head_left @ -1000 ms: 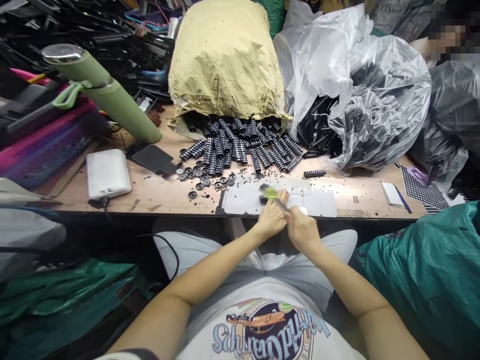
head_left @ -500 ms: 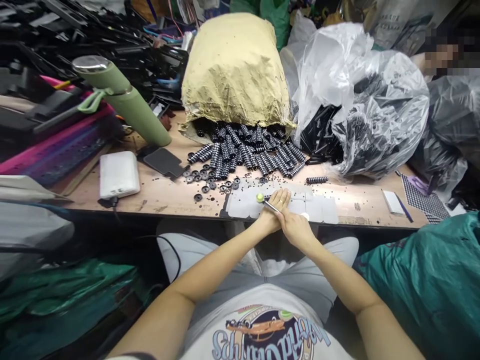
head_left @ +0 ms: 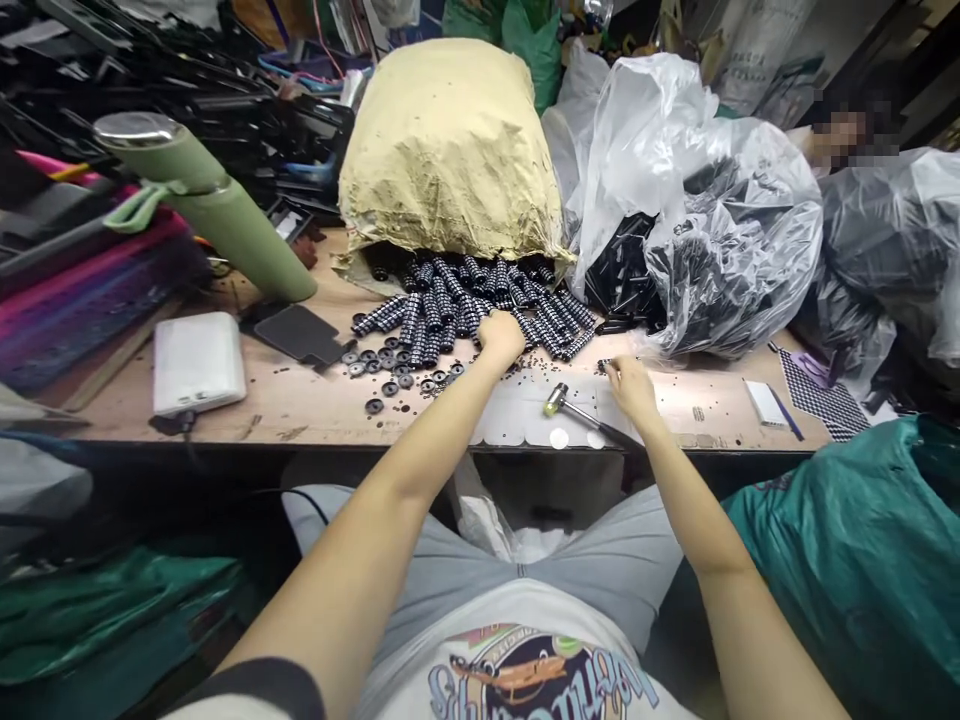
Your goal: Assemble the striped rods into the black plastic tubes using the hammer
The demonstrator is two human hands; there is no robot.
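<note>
My left hand (head_left: pixel 501 338) is closed at the front of a pile of black-and-white checkered rollers (head_left: pixel 431 312); its fingertips and whatever they hold are hidden. To the right, the fingers of my right hand (head_left: pixel 632 388) are pinched on a single checkered roller (head_left: pixel 604 366) lying apart from the pile. Between my hands a small hammer (head_left: pixel 576 408) rests with its yellow-green tip on a pale plate (head_left: pixel 510 412) at the table's front edge, its dark handle pointing right. Several black discs (head_left: pixel 375 405) lie left of the plate.
A large yellowish sack (head_left: pixel 450 140) stands behind the rollers. Clear plastic bags (head_left: pixel 735 250) with black parts are at its right. A green bottle (head_left: pixel 232 220), a white box (head_left: pixel 199 362) and a dark flat piece are at left. Another person is partly visible at upper right.
My hands have parted: the left moved forward to the pile, the right to the lone roller. The hammer, held before, now lies released on the table. The view has shifted slightly.
</note>
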